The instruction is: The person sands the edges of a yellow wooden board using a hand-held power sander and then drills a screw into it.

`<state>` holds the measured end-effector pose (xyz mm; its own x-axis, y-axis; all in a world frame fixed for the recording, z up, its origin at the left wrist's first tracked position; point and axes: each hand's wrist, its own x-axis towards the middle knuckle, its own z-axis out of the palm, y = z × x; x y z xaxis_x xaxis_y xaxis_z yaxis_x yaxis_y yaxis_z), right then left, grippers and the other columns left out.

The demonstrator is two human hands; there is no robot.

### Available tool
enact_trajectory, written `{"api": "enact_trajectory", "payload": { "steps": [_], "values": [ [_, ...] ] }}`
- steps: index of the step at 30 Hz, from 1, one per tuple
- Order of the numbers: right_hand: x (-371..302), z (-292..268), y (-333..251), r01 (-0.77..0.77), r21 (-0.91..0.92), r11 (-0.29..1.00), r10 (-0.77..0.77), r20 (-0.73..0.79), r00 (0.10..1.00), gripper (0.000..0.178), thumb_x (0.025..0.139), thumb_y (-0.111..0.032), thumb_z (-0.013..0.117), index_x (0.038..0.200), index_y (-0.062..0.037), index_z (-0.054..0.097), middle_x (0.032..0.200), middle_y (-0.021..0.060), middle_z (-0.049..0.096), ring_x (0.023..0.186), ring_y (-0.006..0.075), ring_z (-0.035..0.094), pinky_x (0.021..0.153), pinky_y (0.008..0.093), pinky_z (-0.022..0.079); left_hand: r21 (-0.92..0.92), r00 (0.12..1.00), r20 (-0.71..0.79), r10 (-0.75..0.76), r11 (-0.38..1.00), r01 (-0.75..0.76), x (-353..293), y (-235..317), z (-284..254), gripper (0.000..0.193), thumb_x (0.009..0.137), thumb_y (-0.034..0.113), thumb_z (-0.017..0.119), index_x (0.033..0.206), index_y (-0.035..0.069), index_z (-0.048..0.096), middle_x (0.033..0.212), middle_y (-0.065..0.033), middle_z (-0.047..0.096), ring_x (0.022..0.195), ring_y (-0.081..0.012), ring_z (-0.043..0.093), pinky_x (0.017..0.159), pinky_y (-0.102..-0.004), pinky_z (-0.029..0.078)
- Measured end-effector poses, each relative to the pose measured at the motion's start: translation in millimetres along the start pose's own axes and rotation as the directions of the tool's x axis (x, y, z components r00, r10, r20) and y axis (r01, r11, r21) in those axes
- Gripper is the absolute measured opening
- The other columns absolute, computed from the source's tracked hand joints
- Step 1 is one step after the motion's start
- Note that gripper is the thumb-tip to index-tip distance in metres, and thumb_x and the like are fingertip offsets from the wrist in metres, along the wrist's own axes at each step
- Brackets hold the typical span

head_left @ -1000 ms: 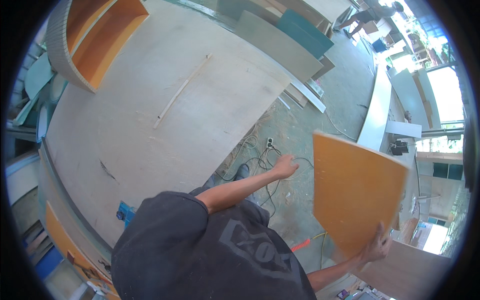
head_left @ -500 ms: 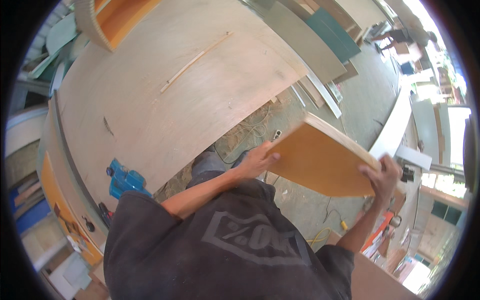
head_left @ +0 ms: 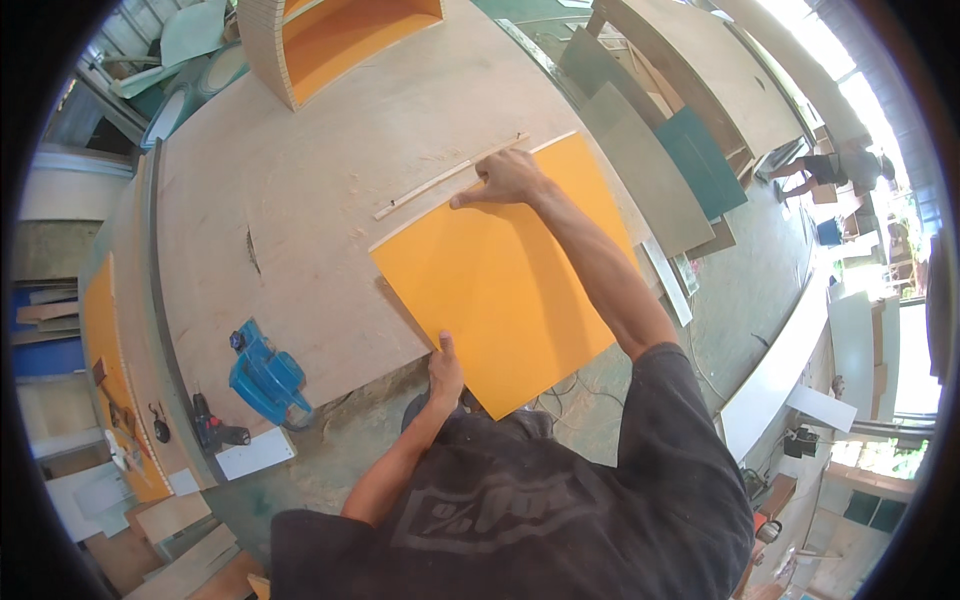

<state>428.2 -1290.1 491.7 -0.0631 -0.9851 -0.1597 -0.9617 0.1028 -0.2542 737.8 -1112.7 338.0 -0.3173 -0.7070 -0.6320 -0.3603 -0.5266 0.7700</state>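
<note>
A square yellow-orange panel (head_left: 490,290) lies tilted over the near right edge of the worktable, its flat yellow face up. My right hand (head_left: 512,178) reaches across and grips the far edge, thumb on the near side. At the near left edge, my left hand (head_left: 446,372) holds the panel with the thumb up along its side; the fingers are partly hidden beneath. Just beyond the far edge lies a thin wooden strip (head_left: 440,180) on the table.
The pale plywood worktable (head_left: 290,200) bears a blue power tool (head_left: 268,372) and an orange-lined cabinet carcass (head_left: 360,45). A drill (head_left: 218,428) rests near the left edge. Boards (head_left: 650,170) lean at the right; a person (head_left: 835,165) bends far right. Cables cover the floor.
The panel has swung from upright in front of me on the right to lying over the table, yellow face up. My right hand has moved to its far edge, my left to its near left edge.
</note>
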Motion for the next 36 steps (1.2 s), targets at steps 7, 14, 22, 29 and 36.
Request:
{"api": "enact_trajectory", "payload": {
  "steps": [7, 14, 22, 29, 36],
  "values": [
    [94, 56, 12, -0.179, 0.044, 0.983, 0.145, 0.415, 0.898, 0.094, 0.059, -0.085, 0.076, 0.098, 0.0005, 0.079, 0.106, 0.0193, 0.076, 0.109, 0.0349, 0.07, 0.098, 0.0451, 0.052, -0.022, 0.978, -0.091, -0.185, 0.983, 0.184, 59, -8, -9, 0.096, 0.103, 0.075, 0.027, 0.111, -0.011, 0.071, 0.106, -0.0234, 0.074, 0.105, -0.0319, 0.071, 0.089, -0.0439, 0.053],
    [117, 88, 19, -0.17, 0.116, 0.978, 0.113, 0.389, 0.914, 0.097, 0.066, -0.081, 0.075, 0.12, -0.0006, 0.074, 0.119, 0.0198, 0.072, 0.121, 0.0349, 0.062, 0.106, 0.0459, 0.045, -0.124, 0.975, -0.093, -0.202, 0.974, 0.19, 73, 0, -16, 0.09, 0.105, 0.069, 0.035, 0.11, -0.014, 0.07, 0.106, -0.0214, 0.074, 0.104, -0.0301, 0.07, 0.089, -0.0415, 0.053],
    [28, 128, 47, -0.055, 0.199, 0.979, 0.101, -0.23, 0.968, 0.074, 0.088, -0.067, 0.066, 0.136, -0.0115, 0.065, 0.148, 0.0107, 0.056, 0.147, 0.0319, 0.039, 0.124, 0.0553, 0.02, -0.029, 0.978, -0.161, -0.132, 0.991, 0.13, 60, 12, 4, 0.085, 0.106, 0.065, 0.038, 0.108, -0.014, 0.07, 0.096, -0.0182, 0.074, 0.09, -0.0278, 0.068, 0.081, -0.0413, 0.052],
    [-220, 166, 71, -0.465, 0.623, 0.629, 0.775, -0.545, 0.319, 0.042, 0.095, -0.029, 0.072, 0.125, -0.0006, 0.065, 0.124, 0.02, 0.065, 0.121, 0.0372, 0.059, 0.106, 0.0464, 0.045, 0.31, 0.992, -0.107, -0.059, 0.947, 0.09, 86, -16, -18, 0.085, 0.104, 0.067, 0.034, 0.11, -0.009, 0.071, 0.103, -0.028, 0.074, 0.102, -0.0371, 0.072, 0.087, -0.0428, 0.054],
    [-303, 238, 9, -0.08, 0.842, -0.534, 0.815, 0.538, 0.215, 0.072, 0.104, -0.064, 0.046, 0.138, -0.0007, 0.056, 0.131, 0.0124, 0.062, 0.12, 0.025, 0.059, 0.097, 0.0391, 0.05, 0.746, 0.944, -0.007, -0.329, 0.627, 0.224, 77, 49, -34, 0.087, 0.103, 0.068, 0.025, 0.086, -0.001, 0.075, 0.065, -0.014, 0.073, 0.061, -0.0232, 0.073, 0.072, -0.0373, 0.059]
  ]
}}
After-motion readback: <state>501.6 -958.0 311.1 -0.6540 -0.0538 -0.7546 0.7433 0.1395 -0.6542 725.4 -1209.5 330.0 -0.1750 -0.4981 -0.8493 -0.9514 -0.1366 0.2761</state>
